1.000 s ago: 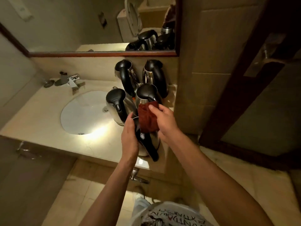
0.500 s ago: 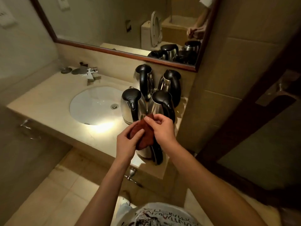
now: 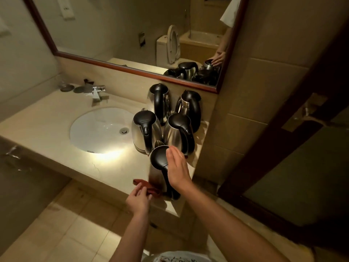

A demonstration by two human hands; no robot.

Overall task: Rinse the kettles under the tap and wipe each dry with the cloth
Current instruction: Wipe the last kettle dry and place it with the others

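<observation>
Both our hands work the nearest kettle [image 3: 157, 167] at the front right corner of the stone counter [image 3: 47, 120]. Our right hand [image 3: 177, 170] lies against the kettle's right side by its black lid and handle, fingers straight and close together, pressing rather than gripping. Our left hand [image 3: 138, 200] pinches the dark red cloth [image 3: 146, 186] between thumb and fingers and holds it against the base of the kettle's steel body, low on its left side, at the counter's front edge. The two hands are apart, one high on the kettle and one low.

Behind it stand four more steel kettles with black lids and handles, crowded into the right end of the counter. Two stand just behind the one we hold: the middle left kettle [image 3: 144, 129] next to the basin and the middle right kettle [image 3: 179, 133] touching or nearly touching it. Two more stand at the wall: the back left kettle [image 3: 159, 103] and the back right kettle [image 3: 190, 105].

To the left is the white oval basin [image 3: 98, 129], sunk in the counter, with the chrome tap [image 3: 97, 92] at its far rim. We cannot tell whether water is running. Above the counter hangs a wood-framed mirror [image 3: 120, 31], which reflects the kettles, a toilet and a hand on a kettle.
</observation>
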